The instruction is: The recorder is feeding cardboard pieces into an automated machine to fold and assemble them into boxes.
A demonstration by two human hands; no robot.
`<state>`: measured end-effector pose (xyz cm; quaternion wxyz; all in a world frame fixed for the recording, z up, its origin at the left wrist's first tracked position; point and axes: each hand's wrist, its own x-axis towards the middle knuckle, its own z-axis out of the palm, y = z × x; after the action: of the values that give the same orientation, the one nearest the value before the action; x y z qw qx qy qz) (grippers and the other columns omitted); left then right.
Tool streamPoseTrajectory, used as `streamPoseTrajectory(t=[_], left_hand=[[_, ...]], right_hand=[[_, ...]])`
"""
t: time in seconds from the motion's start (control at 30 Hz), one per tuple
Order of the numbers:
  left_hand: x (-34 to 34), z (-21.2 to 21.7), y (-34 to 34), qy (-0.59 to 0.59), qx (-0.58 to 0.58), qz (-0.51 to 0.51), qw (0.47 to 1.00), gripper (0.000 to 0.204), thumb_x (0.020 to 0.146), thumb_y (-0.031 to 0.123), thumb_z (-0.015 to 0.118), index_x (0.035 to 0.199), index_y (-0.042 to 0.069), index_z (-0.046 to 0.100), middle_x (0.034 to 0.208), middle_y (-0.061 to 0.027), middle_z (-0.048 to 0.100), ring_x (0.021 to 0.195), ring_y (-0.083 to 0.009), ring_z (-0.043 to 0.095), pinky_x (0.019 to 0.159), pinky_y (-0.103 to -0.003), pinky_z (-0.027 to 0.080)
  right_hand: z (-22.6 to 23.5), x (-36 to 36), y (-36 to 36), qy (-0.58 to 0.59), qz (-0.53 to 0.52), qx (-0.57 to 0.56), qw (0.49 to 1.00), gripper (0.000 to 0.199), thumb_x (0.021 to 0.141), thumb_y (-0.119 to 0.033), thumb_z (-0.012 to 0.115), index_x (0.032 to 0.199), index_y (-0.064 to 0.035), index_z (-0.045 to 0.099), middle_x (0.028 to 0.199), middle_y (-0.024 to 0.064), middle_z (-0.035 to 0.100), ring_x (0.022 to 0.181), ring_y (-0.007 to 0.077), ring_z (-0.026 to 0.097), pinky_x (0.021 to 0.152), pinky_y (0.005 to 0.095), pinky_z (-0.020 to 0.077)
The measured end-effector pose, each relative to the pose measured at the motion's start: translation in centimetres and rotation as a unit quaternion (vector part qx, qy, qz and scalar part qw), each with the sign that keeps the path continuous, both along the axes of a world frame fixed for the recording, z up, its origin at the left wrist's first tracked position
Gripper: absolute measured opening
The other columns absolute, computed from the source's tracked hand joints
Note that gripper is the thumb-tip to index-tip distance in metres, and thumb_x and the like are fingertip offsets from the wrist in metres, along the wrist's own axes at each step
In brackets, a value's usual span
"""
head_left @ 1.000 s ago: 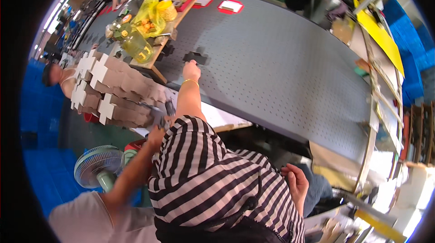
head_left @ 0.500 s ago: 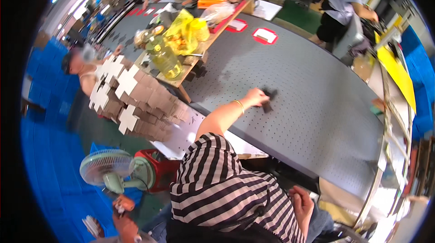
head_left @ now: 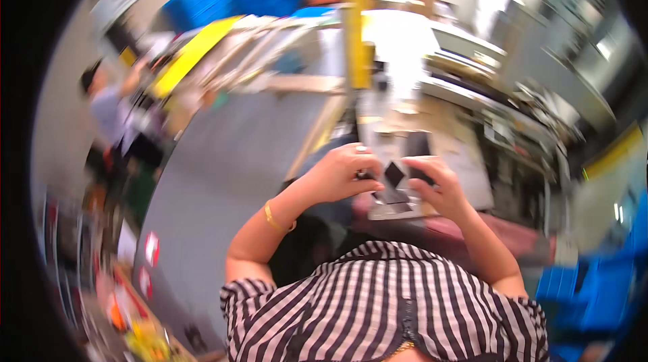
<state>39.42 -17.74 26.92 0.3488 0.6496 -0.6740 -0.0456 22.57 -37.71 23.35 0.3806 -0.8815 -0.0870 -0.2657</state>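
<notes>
My left hand, with a gold bracelet on its wrist, has its fingers curled at the left edge of a small metal plate; a bit of dark material shows between them. Across from it, the thumb and fingers of my right hand bend round another dark part. Between both hands a dark diamond shape shows against the bright metal. A dark flat piece extends beyond my right fingers. Blur hides whether these dark parts are one piece.
A grey perforated table spreads to my left. Behind my hands stands a light work surface with a yellow post at its far left. Machinery lines the right. A person works at the far left; blue crates stand lower right.
My view has swung right, from the grey table to the light work surface. My left hand, which held a dark piece over the table, is now beside my right hand at the metal plate.
</notes>
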Motion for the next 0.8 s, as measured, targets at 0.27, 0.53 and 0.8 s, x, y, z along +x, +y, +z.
streamPoseTrajectory(t=[0.27,0.53,0.8], left_hand=[[-8.3,3.4,-14.8,0.078,0.055,-0.148,0.984,0.013,0.076,0.013,0.078,0.083,0.005,0.070,0.082,-0.0062,0.067,0.079,-0.0219,0.062,0.070,-0.033,0.049],[-6.5,2.5,-22.7,0.038,0.098,-0.198,0.975,0.022,0.072,0.014,0.081,0.089,0.007,0.069,0.101,-0.0069,0.064,0.098,-0.0238,0.057,0.087,-0.036,0.045],[-3.3,-0.1,-32.6,0.059,-0.076,-0.109,0.989,0.042,0.068,0.011,0.082,0.106,0.008,0.065,0.111,-0.0067,0.063,0.108,-0.0252,0.054,0.094,-0.037,0.042]], right_hand=[[-0.7,-12.6,-8.7,0.072,-0.100,0.145,0.982,0.032,0.087,-0.016,0.067,0.117,-0.0050,0.064,0.112,0.0115,0.065,0.105,0.0238,0.060,0.093,0.0339,0.0444],[-0.7,-12.0,-14.3,0.026,-0.166,0.193,0.967,0.042,0.082,-0.023,0.073,0.120,-0.0071,0.062,0.112,0.0087,0.066,0.106,0.0228,0.060,0.093,0.0335,0.0463],[2.7,-7.2,-25.5,-0.066,-0.231,-0.024,0.970,0.054,0.079,-0.026,0.074,0.126,-0.0085,0.057,0.108,0.0072,0.067,0.102,0.0255,0.060,0.094,0.0384,0.0423]])
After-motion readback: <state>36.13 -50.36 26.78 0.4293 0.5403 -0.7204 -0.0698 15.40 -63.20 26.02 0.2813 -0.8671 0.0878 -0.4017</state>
